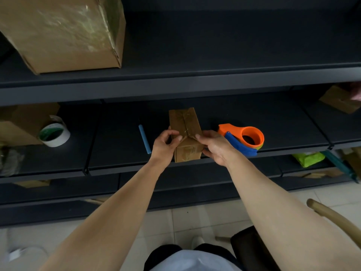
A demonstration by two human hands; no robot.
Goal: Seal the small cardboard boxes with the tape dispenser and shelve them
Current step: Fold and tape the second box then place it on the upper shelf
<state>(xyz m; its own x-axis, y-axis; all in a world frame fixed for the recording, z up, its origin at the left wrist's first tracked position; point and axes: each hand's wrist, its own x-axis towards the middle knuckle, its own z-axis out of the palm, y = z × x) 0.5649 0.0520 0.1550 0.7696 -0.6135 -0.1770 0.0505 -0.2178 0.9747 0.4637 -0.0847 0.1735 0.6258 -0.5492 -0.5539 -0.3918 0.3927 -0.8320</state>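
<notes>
Cardboard held end-on: small cardboard box (185, 122) on the shelf, tape dispenser (244, 137) off to the right

At the box's near end the left hand (164, 145) and right hand (216, 147) meet, thumbs pressed on top beside the centre seam, fingers curled round its sides. The box rests on the middle shelf (283, 122), its long axis running away from the person. The orange-and-blue dispenser lies just beside the right hand, on its outer side, so I judge that hand the nearer to take it; tape would then follow the seam, near to far.
</notes>
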